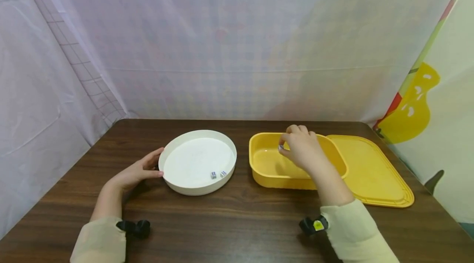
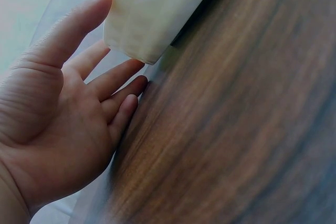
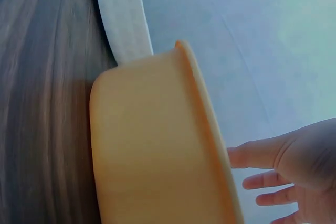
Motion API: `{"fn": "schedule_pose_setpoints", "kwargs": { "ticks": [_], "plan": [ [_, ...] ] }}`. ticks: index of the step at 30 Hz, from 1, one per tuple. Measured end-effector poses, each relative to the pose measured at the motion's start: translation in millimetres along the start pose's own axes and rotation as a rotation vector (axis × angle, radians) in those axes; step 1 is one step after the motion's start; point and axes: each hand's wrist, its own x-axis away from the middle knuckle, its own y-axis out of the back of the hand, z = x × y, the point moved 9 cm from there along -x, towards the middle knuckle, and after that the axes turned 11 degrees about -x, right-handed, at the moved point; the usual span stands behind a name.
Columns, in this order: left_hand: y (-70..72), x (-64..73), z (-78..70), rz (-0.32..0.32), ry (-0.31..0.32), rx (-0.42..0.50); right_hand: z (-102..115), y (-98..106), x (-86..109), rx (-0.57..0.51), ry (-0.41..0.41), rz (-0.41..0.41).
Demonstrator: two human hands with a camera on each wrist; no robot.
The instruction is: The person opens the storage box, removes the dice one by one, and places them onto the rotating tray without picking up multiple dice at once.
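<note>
My left hand [image 1: 138,171] rests against the left side of a round white tray [image 1: 177,187]. In the left wrist view its thumb and fingertips touch the tray's outer wall, the fingers loosely extended. Two small white cubes with blue markings, one [image 1: 213,175] beside the other [image 1: 223,174], lie in the tray near its front right. Over a yellow rectangular container [image 1: 285,182], my right hand [image 1: 301,147] pinches a similar small cube [image 1: 280,147] between thumb and fingers. The container's wall hides that cube in the right wrist view.
A yellow lid [image 1: 374,168] lies flat on the brown wooden table [image 1: 222,222], just right of the container and partly behind it. A narrow strip of table separates tray and container. White cloth [image 1: 222,49] hangs behind the table's back edge.
</note>
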Motion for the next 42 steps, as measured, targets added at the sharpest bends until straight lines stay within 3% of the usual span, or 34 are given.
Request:
{"fn": "schedule_pose_setpoints", "kwargs": {
  "ticks": [16,42],
  "plan": [
    [-1.0,-0.2,-2.7,0.006,-0.007,-0.004,46,0,2.0,0.005,0.110,-0.049],
    [-1.6,-1.8,0.5,0.006,-0.008,-0.014,92,-28,-6.3,0.062,0.201,-0.090]
  ]
}}
